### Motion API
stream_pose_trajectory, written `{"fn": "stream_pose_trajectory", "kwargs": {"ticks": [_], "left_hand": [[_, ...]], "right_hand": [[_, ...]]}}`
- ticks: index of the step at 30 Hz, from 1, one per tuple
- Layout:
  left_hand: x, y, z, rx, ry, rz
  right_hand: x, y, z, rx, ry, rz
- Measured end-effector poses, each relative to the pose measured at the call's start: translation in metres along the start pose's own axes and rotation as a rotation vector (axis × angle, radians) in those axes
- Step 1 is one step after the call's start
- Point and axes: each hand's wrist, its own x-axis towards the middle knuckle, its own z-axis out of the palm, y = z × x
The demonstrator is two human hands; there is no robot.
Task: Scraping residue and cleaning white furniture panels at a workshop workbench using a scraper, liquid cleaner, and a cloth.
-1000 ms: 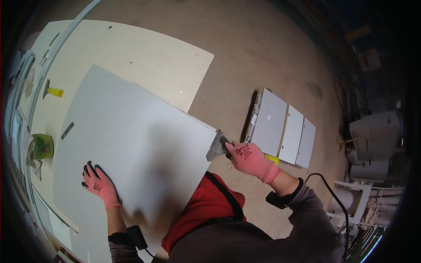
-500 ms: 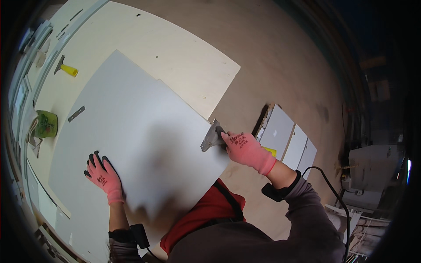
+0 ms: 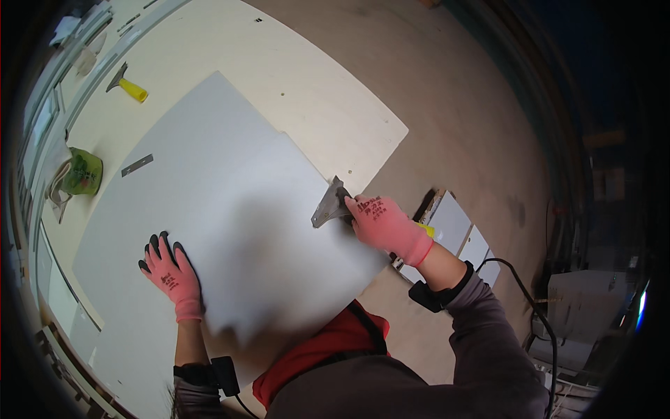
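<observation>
1. Head view, step in hand: the work appears to be at a scraping pass on the grey panel; the panel lies flat in front of the person, over the larger cream board
2. Head view, right hand: the gloved hand is closed around the scraper; the yellow end of the handle shows beyond the heel of the hand, and the wrapped fingertips are mostly hidden
3. Head view, blade position: the wide metal blade lies over the panel's surface by its far right corner, one end reaching the edge; whether its full width touches the surface cannot be told
4. Head view, left hand: the gloved hand is open, palm down on the panel, fingers moderately spread; it has hold of nothing and appears to steady the workpiece
5. Head view, requirement for the next move: a further stroke would call for a firm right grip, a low and even blade angle, and the left palm kept clear of the blade's path
6. Head view, surrounding items: a small metal strip lies on the panel; a second scraper with a yellow handle and a green packet rest on the board, beyond the panel's left side
</observation>
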Motion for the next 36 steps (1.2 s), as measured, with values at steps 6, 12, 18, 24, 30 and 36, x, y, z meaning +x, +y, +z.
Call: {"fn": "stream_pose_trajectory", "kwargs": {"ticks": [6,12,18,24,30,36], "left_hand": [[-0.002,0.003,-0.001,-0.007,0.018,0.005],[-0.002,0.006,-0.004,-0.039,0.035,0.021],[-0.003,0.007,-0.007,-0.048,0.000,-0.016],[-0.003,0.006,-0.006,-0.093,0.025,-0.004],[-0.004,0.007,-0.011,-0.099,0.007,-0.010],[-0.004,0.009,-0.010,-0.084,0.001,-0.012]], "right_hand": [[0.044,-0.001,-0.028,0.036,-0.033,0.030],[0.091,-0.005,-0.059,-0.052,-0.186,0.013],[0.116,-0.005,-0.082,0.032,-0.212,0.019],[0.122,0.018,-0.065,-0.062,-0.143,-0.130],[0.124,0.023,-0.081,-0.085,-0.203,-0.211],[0.131,0.027,-0.084,-0.161,-0.208,-0.318]]}}
